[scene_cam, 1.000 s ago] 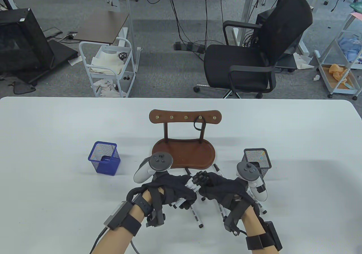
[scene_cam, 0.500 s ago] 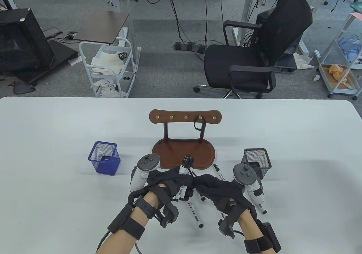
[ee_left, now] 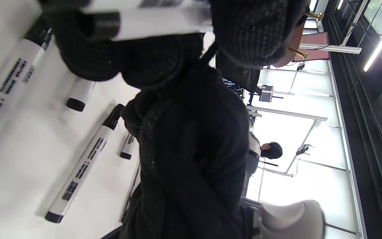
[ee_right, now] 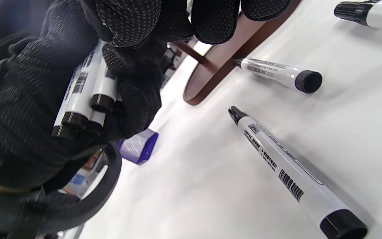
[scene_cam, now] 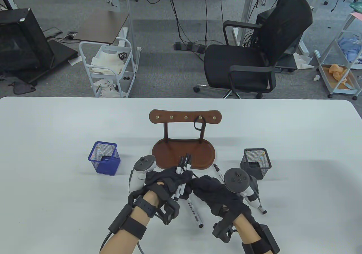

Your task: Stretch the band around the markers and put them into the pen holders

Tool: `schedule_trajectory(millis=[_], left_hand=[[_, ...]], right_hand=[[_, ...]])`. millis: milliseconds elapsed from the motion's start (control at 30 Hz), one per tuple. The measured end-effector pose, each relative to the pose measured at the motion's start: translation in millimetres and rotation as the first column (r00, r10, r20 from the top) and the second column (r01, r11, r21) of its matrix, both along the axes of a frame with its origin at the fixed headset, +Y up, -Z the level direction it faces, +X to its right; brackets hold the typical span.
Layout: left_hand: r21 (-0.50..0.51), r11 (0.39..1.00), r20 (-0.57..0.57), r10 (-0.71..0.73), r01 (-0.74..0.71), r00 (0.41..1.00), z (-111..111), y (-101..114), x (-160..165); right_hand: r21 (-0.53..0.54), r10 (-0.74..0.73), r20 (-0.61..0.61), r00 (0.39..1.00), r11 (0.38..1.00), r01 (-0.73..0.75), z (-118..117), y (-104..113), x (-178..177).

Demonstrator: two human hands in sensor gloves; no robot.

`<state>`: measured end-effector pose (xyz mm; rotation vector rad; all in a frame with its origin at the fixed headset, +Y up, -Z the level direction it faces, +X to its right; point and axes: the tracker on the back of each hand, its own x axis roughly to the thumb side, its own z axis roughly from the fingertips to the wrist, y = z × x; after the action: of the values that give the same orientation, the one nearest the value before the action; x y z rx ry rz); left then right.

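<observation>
Fingers of the left hand (scene_cam: 167,180): curled round a bundle of markers (scene_cam: 182,170), black caps tilted up and away over the near edge of the brown wooden tray (scene_cam: 169,152). Fingers of the right hand (scene_cam: 210,190): curled, fingertips touching the bundle's right side; what they pinch there, cannot tell. Band: cannot tell it apart from the gloves. Loose markers on the white table (scene_cam: 56,141): one (scene_cam: 194,213) below the hands, one (scene_cam: 218,172) by the tray's right end, one (scene_cam: 261,208) partly hidden under the right tracker. Blue pen holder (scene_cam: 104,162): left of tray, upright. Black pen holder (scene_cam: 256,163): right of tray, upright
</observation>
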<state>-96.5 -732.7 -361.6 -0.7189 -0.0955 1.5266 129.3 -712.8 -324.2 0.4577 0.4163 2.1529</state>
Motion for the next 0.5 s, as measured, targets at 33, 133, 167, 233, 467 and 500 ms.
schedule_trajectory(millis=[33,133,167,233,467,500], left_hand=[[-0.002,1.0,-0.002,-0.007,0.007,1.0,-0.9,-1.1,-0.1],[0.001,1.0,-0.039,-0.028,0.028,0.999,-4.4,-4.6,-0.1],[0.002,1.0,-0.057,-0.03,0.03,0.998,-6.6,-6.1,-0.3],[0.002,1.0,-0.066,-0.03,0.03,0.997,-9.1,-7.6,-1.2],[0.063,0.997,-0.103,-0.032,0.039,0.994,-13.7,-7.4,1.9],[0.086,0.996,-0.091,-0.027,0.035,0.995,-13.5,-5.9,2.6]], right_hand=[[0.009,0.002,-0.015,1.0,1.0,-0.002,1.4,0.3,-1.9],[0.028,0.022,-0.063,0.998,0.999,-0.02,6.5,1.3,-11.6],[0.048,0.045,-0.05,0.998,0.998,-0.043,8.0,1.8,-13.5],[0.055,0.053,-0.058,0.997,0.997,-0.05,7.6,2.1,-14.4],[0.074,0.034,-0.082,0.996,0.997,-0.028,12.2,6.2,-16.5],[0.075,0.01,-0.054,0.999,0.997,-0.006,11.4,6.7,-11.9]])
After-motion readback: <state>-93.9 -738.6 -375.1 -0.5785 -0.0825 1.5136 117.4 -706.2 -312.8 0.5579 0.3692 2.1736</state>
